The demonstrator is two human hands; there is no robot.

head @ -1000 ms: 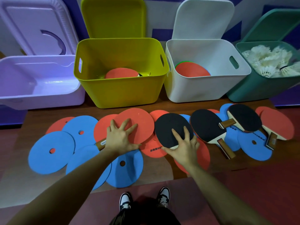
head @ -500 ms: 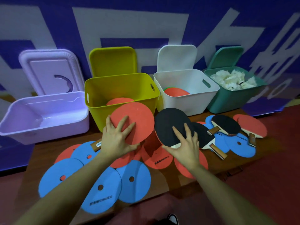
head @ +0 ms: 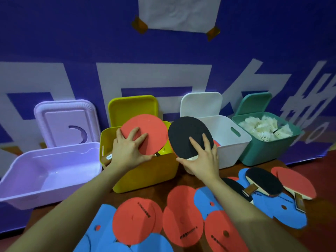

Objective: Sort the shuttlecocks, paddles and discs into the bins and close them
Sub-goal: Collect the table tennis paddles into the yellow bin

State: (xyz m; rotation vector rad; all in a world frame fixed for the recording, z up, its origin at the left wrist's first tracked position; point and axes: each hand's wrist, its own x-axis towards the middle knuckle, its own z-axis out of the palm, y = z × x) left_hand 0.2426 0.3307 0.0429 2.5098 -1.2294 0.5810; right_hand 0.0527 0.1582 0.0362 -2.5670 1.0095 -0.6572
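Bench front: red and blue discs (head: 181, 224) lie overlapping nearest you on the bench (head: 323, 233), unsorted; two more paddles (head: 263, 184) rest on them to your right.
Left hand: your left hand (head: 127, 151) grips a red-faced paddle (head: 145, 132), fingers (head: 133, 134) spread across the face, thumb at the lower edge; its handle shows below your wrist.
Right hand: your right hand (head: 201, 160) grips a black-faced paddle (head: 187, 137) the same way, fingers splayed on the rubber, thumb by the neck.
Position: the red-faced paddle hangs over the open yellow bin (head: 145, 173); the black-faced one hangs between that bin and the white bin (head: 231, 150), over their adjoining rims.
Step in hand: by my judgement, you are depositing paddles into the yellow bin.
Next move: lower and release the left paddle inside the rim, then bring the right one leftward over it.
Beyond: the lilac bin (head: 51, 171) and the green bin (head: 263, 151) of shuttlecocks (head: 263, 128) stand open; all lids lean on the wall, not yet closed.
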